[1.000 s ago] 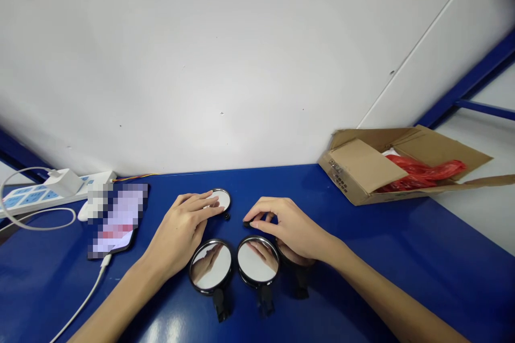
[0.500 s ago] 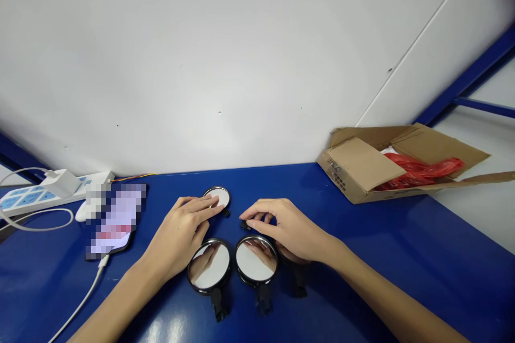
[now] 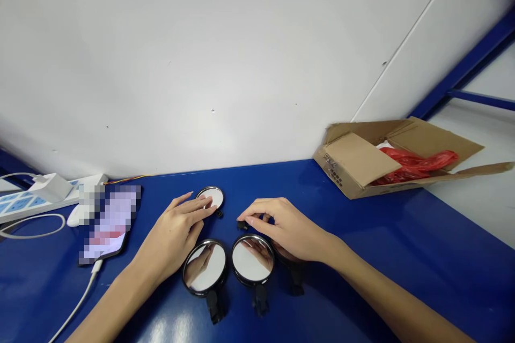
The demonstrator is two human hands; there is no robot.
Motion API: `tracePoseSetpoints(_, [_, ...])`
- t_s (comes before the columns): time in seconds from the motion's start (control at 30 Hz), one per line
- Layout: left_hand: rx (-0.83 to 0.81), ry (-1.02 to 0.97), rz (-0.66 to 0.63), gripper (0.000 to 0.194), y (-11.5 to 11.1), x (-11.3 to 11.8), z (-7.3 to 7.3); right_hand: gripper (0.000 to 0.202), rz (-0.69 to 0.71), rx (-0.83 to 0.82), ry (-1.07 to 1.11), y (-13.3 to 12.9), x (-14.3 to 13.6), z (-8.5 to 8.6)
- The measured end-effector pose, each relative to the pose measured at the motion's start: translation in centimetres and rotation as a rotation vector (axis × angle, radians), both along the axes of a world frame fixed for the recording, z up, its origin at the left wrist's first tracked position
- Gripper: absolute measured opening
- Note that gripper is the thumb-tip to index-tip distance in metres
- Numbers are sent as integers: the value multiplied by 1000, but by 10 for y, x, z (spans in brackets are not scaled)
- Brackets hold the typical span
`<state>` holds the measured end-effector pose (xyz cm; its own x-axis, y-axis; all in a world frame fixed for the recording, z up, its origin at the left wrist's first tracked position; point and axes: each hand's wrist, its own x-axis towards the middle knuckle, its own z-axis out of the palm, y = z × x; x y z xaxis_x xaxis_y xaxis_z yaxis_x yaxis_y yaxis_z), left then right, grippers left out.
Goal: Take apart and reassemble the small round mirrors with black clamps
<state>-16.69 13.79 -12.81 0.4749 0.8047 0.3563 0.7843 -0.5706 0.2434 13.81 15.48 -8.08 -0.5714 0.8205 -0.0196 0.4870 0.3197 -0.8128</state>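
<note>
My left hand (image 3: 174, 230) rests with spread fingers at a small round mirror (image 3: 216, 196) that lies face up near the back of the blue table; its fingertips are over the glass. A small black knob (image 3: 219, 214) sits at that mirror's lower edge. With thumb and forefinger, my right hand (image 3: 287, 225) pinches a small black part (image 3: 242, 224) at the tabletop. Two larger round mirrors with black stems, one on the left (image 3: 204, 268) and one in the middle (image 3: 253, 260), stand nearer to me. A third (image 3: 295, 273) is partly hidden under my right hand.
On the left are a phone (image 3: 110, 220) with a white cable, a power strip (image 3: 24, 201) with a white charger, and a white object. An open cardboard box (image 3: 352, 161) holding a red plastic bag (image 3: 418, 163) stands at the right, near the wall (image 3: 249, 59).
The whole view has shifted slightly, moving things a little to the left. Both hands keep nearly the same places relative to the mirrors and the small black part.
</note>
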Motion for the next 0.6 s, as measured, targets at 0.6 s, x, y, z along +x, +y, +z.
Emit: tracePoseSetpoints(0.6, [-6,-108,-15,43,5,-3,1,30,-54,12,-85,7,20,21])
